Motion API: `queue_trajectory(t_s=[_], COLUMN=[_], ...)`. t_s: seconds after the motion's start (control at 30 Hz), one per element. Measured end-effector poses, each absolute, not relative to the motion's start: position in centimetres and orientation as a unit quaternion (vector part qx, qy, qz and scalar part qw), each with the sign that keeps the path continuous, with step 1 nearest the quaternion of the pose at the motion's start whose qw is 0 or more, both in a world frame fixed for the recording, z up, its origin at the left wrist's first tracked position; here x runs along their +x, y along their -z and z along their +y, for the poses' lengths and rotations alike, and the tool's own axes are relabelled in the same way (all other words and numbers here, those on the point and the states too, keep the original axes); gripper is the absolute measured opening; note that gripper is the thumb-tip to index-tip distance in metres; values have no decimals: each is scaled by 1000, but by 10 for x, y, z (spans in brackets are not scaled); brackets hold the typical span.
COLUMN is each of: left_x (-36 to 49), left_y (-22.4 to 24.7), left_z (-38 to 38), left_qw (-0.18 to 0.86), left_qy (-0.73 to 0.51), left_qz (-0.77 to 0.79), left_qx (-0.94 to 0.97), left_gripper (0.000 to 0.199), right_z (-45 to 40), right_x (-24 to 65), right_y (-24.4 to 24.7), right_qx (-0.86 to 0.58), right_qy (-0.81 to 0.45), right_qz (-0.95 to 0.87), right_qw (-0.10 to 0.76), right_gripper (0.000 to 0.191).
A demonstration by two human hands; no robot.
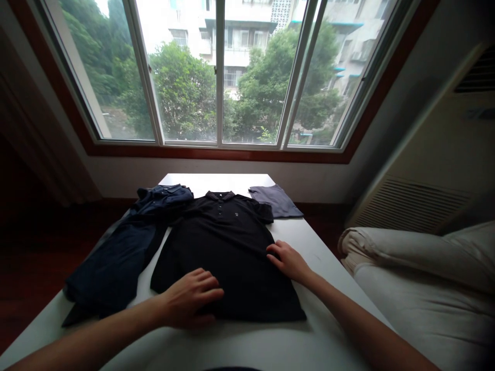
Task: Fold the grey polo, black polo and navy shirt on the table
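Black polo (pixel 218 242) on white table (pixel 305 242)
Left hand (pixel 191 299) spread over it; right hand (pixel 289 261) at its edge, can't tell if pinching

Matt cloth is seen in the black shirt (pixel 222 247); the table (pixel 218 181) is smoothly glossed toward its far edge.

The left hand (pixel 191 296) is palm down, fingers (pixel 212 294) slightly bent, the left forearm (pixel 112 332) slanting back behind it. Farther forward, to its right, the right hand (pixel 285 258) curls loosely inward, the right forearm (pixel 348 312) trailing back rightward.
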State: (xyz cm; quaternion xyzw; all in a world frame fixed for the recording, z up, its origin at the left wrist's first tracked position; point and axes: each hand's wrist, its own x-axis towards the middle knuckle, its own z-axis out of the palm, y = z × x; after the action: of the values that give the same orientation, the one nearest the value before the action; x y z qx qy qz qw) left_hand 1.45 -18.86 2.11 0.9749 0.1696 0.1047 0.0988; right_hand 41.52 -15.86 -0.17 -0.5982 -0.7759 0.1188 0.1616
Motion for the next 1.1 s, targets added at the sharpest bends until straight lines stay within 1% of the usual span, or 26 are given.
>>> queue_trajectory(t_s=[0.07,0.1,0.17,0.23,0.3,0.37,0.47,0.53,0.57,0.63,0.7,0.77,0.87,0.93,1.0,1.1], left_x=[15,14,12,8,4,0,-9,-17,-20,-26,-28,-28,-23,-19,-15,-10], left_y=[-11,-6,0,1,-2,-4,-4,-2,-2,-1,0,2,5,5,4,3], left_z=[-206,-209,-207,-200,-195,-193,-195,-197,-198,-200,-202,-203,-204,-205,-208,-212], left_qw=[66,50,22,13,17,-10,-95,-118,-116,-102,-69,-19,44,51,29,-15], left_qy=[-91,-88,-90,-102,-123,-144,-158,-158,-157,-156,-152,-142,-149,-165,-170,-153], left_qz=[157,169,216,278,339,386,431,454,464,486,507,519,521,515,499,463], left_qx=[981,980,972,955,933,911,883,869,864,854,846,843,839,840,849,873], left_gripper=[63,62,53,47,41,40,49,56,57,59,67,76,76,71,64,60], right_z=[-181,-192,-213,-233,-250,-262,-271,-274,-275,-277,-280,-282,-286,-288,-287,-280], right_x=[419,420,420,416,409,400,385,375,370,363,358,355,352,350,349,352], right_y=[5,7,10,11,10,5,-9,-18,-22,-27,-29,-29,-27,-24,-22,-19], right_qx=[-632,-646,-675,-692,-681,-650,-601,-579,-571,-562,-560,-557,-539,-534,-542,-542], right_qy=[-113,-111,-103,-96,-108,-138,-211,-247,-251,-229,-193,-175,-182,-190,-210,-299], right_qz=[-754,-744,-723,-708,-714,-733,-752,-760,-765,-783,-797,-804,-814,-813,-799,-753], right_qw=[140,129,110,106,119,144,168,164,157,137,119,110,114,130,158,223], right_gripper=[37,41,46,48,47,46,41,39,41,52,62,64,67,59,44,27])
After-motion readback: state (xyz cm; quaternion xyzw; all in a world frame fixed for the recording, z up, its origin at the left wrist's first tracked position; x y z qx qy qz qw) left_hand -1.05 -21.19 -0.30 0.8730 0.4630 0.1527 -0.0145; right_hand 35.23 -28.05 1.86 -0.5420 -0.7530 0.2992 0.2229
